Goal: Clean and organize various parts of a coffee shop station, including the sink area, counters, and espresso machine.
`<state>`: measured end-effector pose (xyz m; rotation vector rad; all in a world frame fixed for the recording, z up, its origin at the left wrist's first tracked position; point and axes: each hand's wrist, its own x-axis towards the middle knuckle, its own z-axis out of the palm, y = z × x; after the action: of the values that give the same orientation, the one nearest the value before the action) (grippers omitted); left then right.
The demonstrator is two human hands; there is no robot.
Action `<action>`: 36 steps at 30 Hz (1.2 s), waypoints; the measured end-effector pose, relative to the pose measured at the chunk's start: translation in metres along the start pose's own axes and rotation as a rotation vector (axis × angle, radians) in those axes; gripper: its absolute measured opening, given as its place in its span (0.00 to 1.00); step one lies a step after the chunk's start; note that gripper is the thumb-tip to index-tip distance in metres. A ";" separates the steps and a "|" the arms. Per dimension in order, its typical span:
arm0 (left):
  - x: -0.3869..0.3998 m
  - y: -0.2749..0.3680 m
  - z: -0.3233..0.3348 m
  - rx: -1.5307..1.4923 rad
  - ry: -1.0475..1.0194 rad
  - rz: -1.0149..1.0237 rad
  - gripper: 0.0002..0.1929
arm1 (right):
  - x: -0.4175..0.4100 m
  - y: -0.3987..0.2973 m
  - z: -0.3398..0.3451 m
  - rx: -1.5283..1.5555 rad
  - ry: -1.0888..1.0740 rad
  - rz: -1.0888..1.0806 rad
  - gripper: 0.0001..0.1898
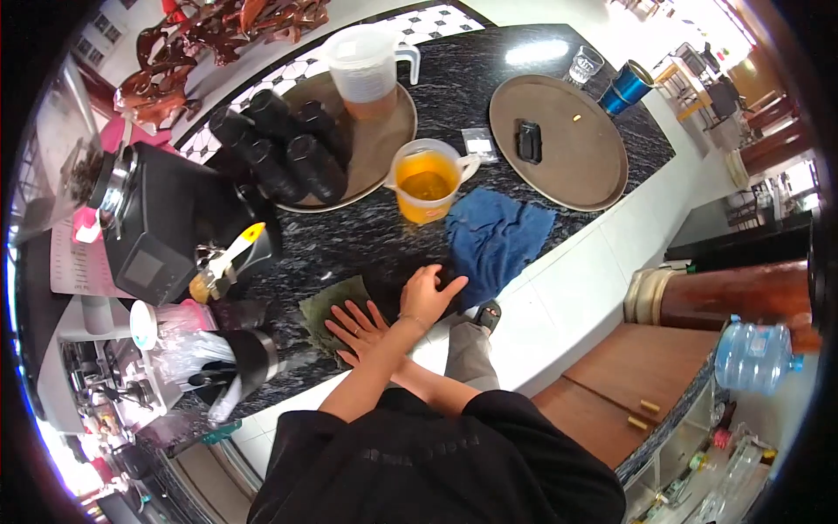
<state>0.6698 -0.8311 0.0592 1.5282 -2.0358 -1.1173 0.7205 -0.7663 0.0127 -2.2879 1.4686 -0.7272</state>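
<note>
My forearms cross in front of me. Fingers spread, my right hand (359,333) lies flat on an olive-green cloth (316,308) on the black stone counter (340,245). My left hand (427,296) is beyond it to the right, near the counter's front edge. Its fingers are loosely bent, the thumb stands apart, and nothing shows in it. A crumpled blue cloth (497,236) is just past the left hand. Behind that cloth stands a plastic measuring jug (429,180) with orange-yellow liquid.
A round brown tray (386,154) carries black cups (288,150) and a larger jug (366,72). On another tray (569,164) sits a small black object (528,141). A coffee grinder (170,209), brush (239,245) and black container (245,357) stand left. A glass (584,65) and blue can (625,88) are far right.
</note>
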 end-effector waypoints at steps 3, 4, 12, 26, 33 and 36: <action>0.022 0.031 0.050 0.160 0.040 0.064 0.20 | -0.034 0.050 -0.015 0.061 0.058 -0.058 0.34; 0.022 0.039 0.061 0.128 0.094 0.079 0.14 | -0.045 0.070 -0.021 0.092 0.072 -0.069 0.34; -0.078 0.093 -0.007 -0.962 0.395 -0.203 0.09 | -0.120 0.229 -0.165 0.008 -0.017 0.243 0.31; -0.181 0.058 -0.004 -0.865 0.833 -0.506 0.09 | -0.029 0.149 -0.130 -0.139 -0.073 -0.079 0.34; -0.224 0.087 0.009 -0.854 1.169 -0.569 0.10 | -0.030 0.163 -0.121 -0.256 -0.206 -0.383 0.28; -0.238 0.122 0.059 -0.853 1.463 -0.657 0.12 | -0.041 0.214 -0.160 -0.407 -0.256 -0.359 0.29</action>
<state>0.6355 -0.5774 0.1557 1.6384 -0.0643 -0.4940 0.4547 -0.8177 0.0214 -2.8702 1.1851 -0.2110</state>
